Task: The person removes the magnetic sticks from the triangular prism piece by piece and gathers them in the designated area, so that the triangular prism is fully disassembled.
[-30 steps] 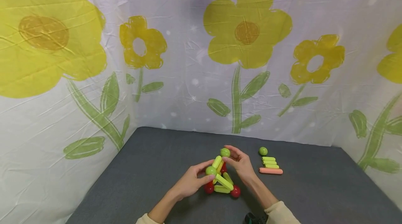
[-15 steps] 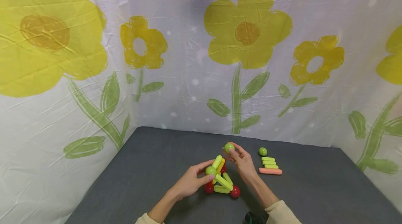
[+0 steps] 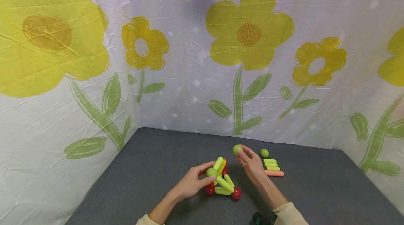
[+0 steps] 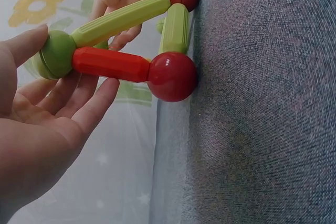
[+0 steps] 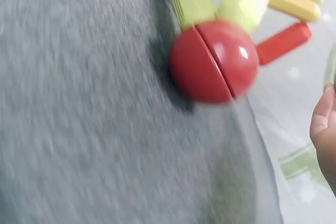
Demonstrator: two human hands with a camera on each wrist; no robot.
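Observation:
A magnetic stick-and-ball frame stands on the dark table, with red balls (image 3: pixel 236 193) low down and yellow-green sticks (image 3: pixel 225 184) between them. My left hand (image 3: pixel 193 183) pinches the green ball (image 3: pixel 212 172) at its upper corner. In the left wrist view, a red stick (image 4: pixel 111 64) runs from that green ball to a red ball (image 4: pixel 173 76). My right hand (image 3: pixel 251 167) pinches a loose green ball (image 3: pixel 237 150) up and to the right of the frame, apart from it. A red ball (image 5: pixel 214 61) with sticks on it fills the upper right wrist view.
Right of the right hand lie another green ball (image 3: pixel 264 153), several short yellow-green sticks (image 3: pixel 272 164) and a pink-orange stick (image 3: pixel 274 173) on the dark table (image 3: pixel 170 148). A flower-printed cloth (image 3: pixel 189 77) hangs behind. Near the right sleeve sits a black object (image 3: pixel 263 218).
My right hand has drawn the green ball off the end of the upper stick and moved it to the right. The left hand and the frame have hardly moved.

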